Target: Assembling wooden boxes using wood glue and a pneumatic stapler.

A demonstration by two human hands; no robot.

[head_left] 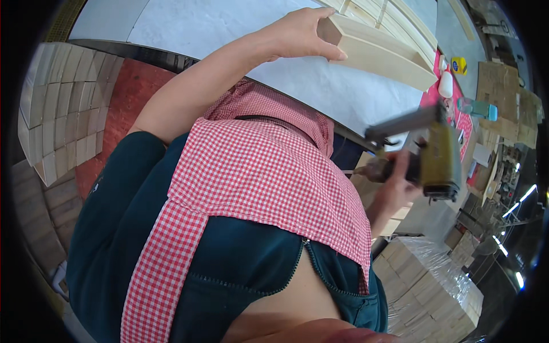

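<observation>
My left hand [297,35] grips the near left corner of a pale wooden box [380,62], thumb on the outer side and fingers over the end. The box rests on the worktable with its long plain side toward me. In my right hand [396,191] is a nail gun [441,151] with a yellowish body and a dark magazine. My fingers wrap around its handle. It hangs off the table's front edge, apart from the box, and is somewhat blurred. What touches the table at its nose cannot be made out.
Several wooden strips [394,24] lie behind the box on the white tabletop [189,28]. A white bottle [445,84], a yellow container [458,65] and a teal-capped bottle [477,108] stand at the right. Stacked wooden pieces [71,103] rise at the left; a plastic-wrapped stack [429,280] is lower right.
</observation>
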